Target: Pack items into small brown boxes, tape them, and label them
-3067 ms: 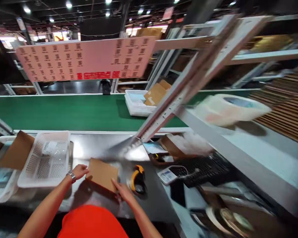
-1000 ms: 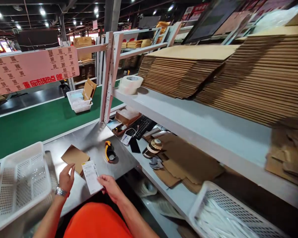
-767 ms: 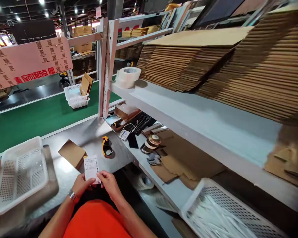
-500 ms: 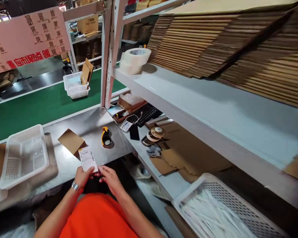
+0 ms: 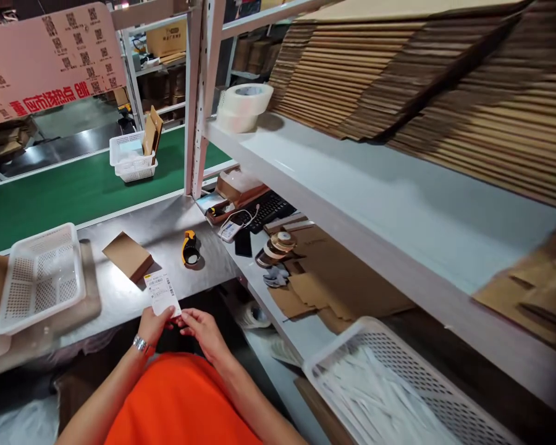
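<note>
Both hands pinch the lower edge of a white printed label (image 5: pixel 160 293) held upright over the near edge of the steel worktable (image 5: pixel 167 228). My left hand (image 5: pixel 152 322) grips its bottom left corner, and a watch is on that wrist. My right hand (image 5: pixel 201 327) pinches the bottom right corner with thumb and fingers. A small flat brown cardboard box (image 5: pixel 127 256) lies on the table just behind the label. A yellow and black tape dispenser (image 5: pixel 189 249) lies to the right of the box.
An empty white perforated basket (image 5: pixel 39 276) sits at the left. A green conveyor belt (image 5: pixel 74 191) carries a white basket (image 5: pixel 132 157). Right-hand shelves hold flattened cartons (image 5: pixel 398 74), a tape roll (image 5: pixel 243 106), a keyboard (image 5: pixel 266 211) and a basket of white bags (image 5: pixel 389 395).
Earlier both hands rested on the brown box. Since then my right hand brought up the label, my left hand joined it, and now both pinch its lower edge. The view tilted down.
</note>
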`<state>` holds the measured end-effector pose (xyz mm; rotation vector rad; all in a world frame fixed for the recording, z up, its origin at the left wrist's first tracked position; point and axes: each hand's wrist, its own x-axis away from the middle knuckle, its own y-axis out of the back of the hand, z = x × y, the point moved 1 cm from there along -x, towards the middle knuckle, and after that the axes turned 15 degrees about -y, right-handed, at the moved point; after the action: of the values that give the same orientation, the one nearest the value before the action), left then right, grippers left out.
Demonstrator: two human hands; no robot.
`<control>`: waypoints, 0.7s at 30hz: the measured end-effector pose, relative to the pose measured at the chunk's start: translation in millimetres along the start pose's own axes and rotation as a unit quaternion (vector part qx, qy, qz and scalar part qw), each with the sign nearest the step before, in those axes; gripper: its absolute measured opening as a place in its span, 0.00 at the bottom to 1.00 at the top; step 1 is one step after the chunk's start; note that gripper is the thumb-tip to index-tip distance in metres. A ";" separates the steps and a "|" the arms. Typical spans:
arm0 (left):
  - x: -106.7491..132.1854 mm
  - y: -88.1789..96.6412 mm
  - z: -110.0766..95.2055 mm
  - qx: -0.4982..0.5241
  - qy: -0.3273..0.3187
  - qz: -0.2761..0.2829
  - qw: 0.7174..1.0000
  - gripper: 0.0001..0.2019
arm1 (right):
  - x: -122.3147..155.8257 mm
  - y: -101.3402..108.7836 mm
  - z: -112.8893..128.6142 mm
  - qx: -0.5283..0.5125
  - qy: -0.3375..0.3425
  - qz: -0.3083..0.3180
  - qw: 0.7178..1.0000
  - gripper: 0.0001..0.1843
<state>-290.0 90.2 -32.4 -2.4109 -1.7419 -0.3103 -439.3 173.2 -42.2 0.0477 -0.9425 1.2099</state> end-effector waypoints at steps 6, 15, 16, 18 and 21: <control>-0.4 -14.5 2.5 -0.035 0.008 0.051 0.998 0.30 | 4.7 14.7 0.4 0.010 0.023 -0.027 0.999 0.28; 4.5 -32.5 -11.8 -0.232 -0.238 0.110 0.937 0.18 | 8.9 33.6 -2.6 0.005 0.069 -0.077 0.995 0.25; 6.1 -36.4 -15.5 -0.225 -0.238 0.157 0.932 0.17 | 10.2 35.1 -2.4 0.011 0.074 -0.078 0.994 0.24; 8.6 -43.2 -21.4 -0.223 -0.204 0.208 0.930 0.19 | 13.9 37.1 -3.0 0.029 0.085 -0.082 0.993 0.22; 9.4 -46.4 -25.0 -0.212 -0.134 0.186 0.950 0.19 | 21.5 39.8 -8.1 0.013 0.082 -0.060 0.995 0.19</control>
<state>-333.2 107.4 -5.7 -3.1574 -1.3659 -0.3495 -465.7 209.7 -51.0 0.0245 -0.7697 1.0979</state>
